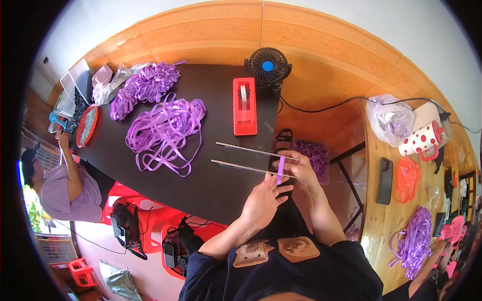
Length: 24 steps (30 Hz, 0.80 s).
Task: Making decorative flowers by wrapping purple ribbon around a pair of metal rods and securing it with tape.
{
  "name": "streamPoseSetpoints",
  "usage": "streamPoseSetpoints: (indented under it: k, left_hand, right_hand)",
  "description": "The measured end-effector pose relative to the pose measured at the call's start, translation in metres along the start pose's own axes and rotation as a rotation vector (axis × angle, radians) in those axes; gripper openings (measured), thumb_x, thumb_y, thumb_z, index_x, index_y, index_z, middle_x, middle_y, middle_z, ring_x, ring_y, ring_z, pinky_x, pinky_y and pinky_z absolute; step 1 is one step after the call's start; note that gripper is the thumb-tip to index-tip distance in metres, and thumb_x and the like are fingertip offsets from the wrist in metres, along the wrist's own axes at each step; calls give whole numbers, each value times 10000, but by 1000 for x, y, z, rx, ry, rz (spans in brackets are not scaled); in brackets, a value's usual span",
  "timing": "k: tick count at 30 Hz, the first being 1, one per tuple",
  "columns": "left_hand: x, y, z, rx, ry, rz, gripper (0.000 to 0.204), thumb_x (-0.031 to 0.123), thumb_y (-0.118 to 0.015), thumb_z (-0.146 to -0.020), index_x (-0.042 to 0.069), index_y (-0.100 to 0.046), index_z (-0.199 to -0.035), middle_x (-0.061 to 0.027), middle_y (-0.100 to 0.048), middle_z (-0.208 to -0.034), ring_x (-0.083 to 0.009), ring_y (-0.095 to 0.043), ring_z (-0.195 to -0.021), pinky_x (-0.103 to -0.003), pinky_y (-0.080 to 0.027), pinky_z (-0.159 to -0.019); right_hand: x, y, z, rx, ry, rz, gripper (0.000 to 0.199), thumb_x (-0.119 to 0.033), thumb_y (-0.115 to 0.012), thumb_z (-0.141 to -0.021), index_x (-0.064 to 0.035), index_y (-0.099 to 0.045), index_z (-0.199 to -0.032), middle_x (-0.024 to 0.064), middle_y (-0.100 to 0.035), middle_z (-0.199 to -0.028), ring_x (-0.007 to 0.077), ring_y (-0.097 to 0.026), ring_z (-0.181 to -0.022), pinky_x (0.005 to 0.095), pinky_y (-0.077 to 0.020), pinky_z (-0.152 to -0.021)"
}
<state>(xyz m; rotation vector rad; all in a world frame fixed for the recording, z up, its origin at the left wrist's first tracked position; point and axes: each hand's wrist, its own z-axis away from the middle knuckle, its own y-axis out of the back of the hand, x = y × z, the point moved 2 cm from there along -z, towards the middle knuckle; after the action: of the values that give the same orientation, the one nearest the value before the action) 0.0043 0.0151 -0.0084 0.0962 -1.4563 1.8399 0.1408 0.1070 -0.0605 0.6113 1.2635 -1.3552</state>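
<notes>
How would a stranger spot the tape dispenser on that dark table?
Find the big dark table; at its far right corner is a black fan with a blue centre. Left of and nearer than the fan sits the tape dispenser: a long red block, unlike the tangled purple ribbon to its left.

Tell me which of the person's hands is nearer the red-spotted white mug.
Right. The right hand is to the left of the red-spotted white mug and well short of it; the left hand is farther left and lower in the view.
</notes>
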Motion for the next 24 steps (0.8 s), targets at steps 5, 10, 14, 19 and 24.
streamPoseSetpoints:
  k: [5, 10, 14, 19, 24]
  left_hand:
    - [2, -1, 1, 23, 8, 1, 540, 497, -327, -969, 75, -443, -1287, -60, -473, -1259, -235, -444, -1180, -372, -316, -932]
    - [1, 0, 0, 10, 7, 60, 385, 382, -387, -977, 111, -466, -1238, -54, -483, -1266, -224, -484, -1131, -372, -349, -898]
    - [1, 0, 0, 20, 14, 82, 356, 369, -406, -974, 119, -480, -1217, -38, -502, -1240, -218, -490, -1120, -372, -351, -890]
    - [0, 1, -1, -7, -6, 9, 561, 502, -351, -960, 75, -430, -1316, -66, -460, -1269, -228, -437, -1170, -373, -306, -936]
    - [1, -1, 0, 12, 1, 11, 555, 497, -346, -963, 70, -432, -1306, -59, -462, -1266, -220, -439, -1166, -372, -306, -933]
  right_hand:
    - [-17, 0, 17, -38, 47, -275, 654, -53, -618, -772, -36, -331, -1360, 156, -629, -1026, 224, -624, -948, 358, -482, -837]
    - [-33, -18, 21, -32, 76, -126, 741, -28, -643, -749, -40, -292, -1401, 140, -625, -953, 214, -631, -913, 350, -508, -799]
    - [-34, -21, 18, 5, 61, -101, 748, 3, -654, -727, -33, -311, -1391, 131, -630, -903, 210, -641, -860, 328, -525, -740]
    - [-32, -19, 17, 12, 43, -83, 751, -1, -658, -720, -34, -320, -1390, 132, -638, -902, 219, -645, -847, 339, -528, -735]
    - [-25, -22, 15, -116, -68, -359, 647, -30, -554, -792, -56, -334, -1401, 131, -614, -885, 246, -622, -842, 359, -518, -757]
